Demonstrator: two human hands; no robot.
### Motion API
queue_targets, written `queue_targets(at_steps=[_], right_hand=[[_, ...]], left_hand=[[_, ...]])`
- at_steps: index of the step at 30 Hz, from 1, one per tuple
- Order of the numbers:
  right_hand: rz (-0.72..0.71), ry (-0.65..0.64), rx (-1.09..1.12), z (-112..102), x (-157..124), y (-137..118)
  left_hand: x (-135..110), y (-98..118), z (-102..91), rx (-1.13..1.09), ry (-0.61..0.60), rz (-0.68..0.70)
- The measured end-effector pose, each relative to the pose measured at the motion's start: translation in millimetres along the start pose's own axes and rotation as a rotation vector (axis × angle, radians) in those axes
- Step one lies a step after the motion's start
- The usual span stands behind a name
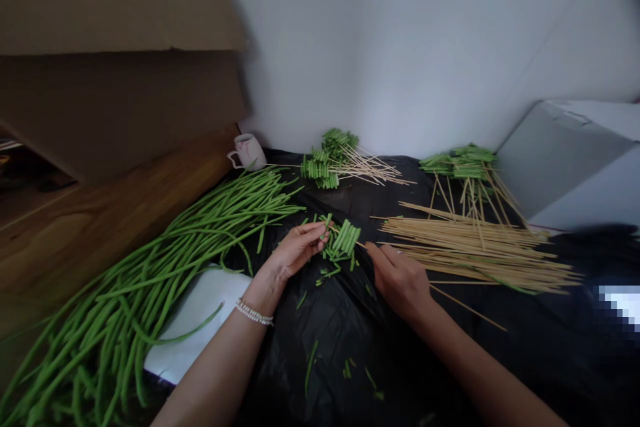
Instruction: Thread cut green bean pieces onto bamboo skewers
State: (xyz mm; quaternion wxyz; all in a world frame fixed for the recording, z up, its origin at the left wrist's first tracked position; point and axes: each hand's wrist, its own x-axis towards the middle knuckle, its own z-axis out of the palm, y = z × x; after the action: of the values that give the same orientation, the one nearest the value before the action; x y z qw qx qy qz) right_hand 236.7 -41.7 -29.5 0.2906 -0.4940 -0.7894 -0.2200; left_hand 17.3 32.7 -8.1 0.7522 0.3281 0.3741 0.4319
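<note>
My right hand (400, 277) is closed around a thin wooden skewer (362, 245), which points left toward my other hand. Several short green bean pieces (346, 237) sit side by side on that skewer. At its left end, the fingers of my left hand (303, 245) pinch one cut bean piece (328, 220) by the tip. Loose cut pieces (331, 272) lie on the black plastic sheet (320, 320) just below the skewer. A beaded bracelet circles my left wrist.
Long green beans (150, 280) spread over the left side, partly on a white sheet (200, 313). Bare skewers (480, 250) lie at right. Filled skewers rest in a back pile (325, 163) and a right pile (465, 163). A mug (247, 151), cardboard box (120, 93) and white box (575, 153) border the area.
</note>
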Motion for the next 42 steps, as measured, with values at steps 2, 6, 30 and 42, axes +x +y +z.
queue_targets(at_steps=[2, 6, 30, 42], right_hand=[[-0.002, -0.004, -0.003, -0.2, 0.1, -0.1], [0.0, -0.005, -0.005, -0.7, 0.5, -0.5], [-0.014, -0.012, 0.007, -0.6, 0.5, -3.2], [0.003, -0.045, 0.035, -1.2, -1.1, -5.7]], left_hand=[[0.3, -0.3, -0.3, 0.004, 0.001, 0.0], [0.9, -0.3, -1.5, 0.022, -0.001, -0.003], [0.8, -0.3, -0.9, -0.004, 0.034, -0.02], [0.3, -2.9, 0.2, 0.088, 0.044, -0.014]])
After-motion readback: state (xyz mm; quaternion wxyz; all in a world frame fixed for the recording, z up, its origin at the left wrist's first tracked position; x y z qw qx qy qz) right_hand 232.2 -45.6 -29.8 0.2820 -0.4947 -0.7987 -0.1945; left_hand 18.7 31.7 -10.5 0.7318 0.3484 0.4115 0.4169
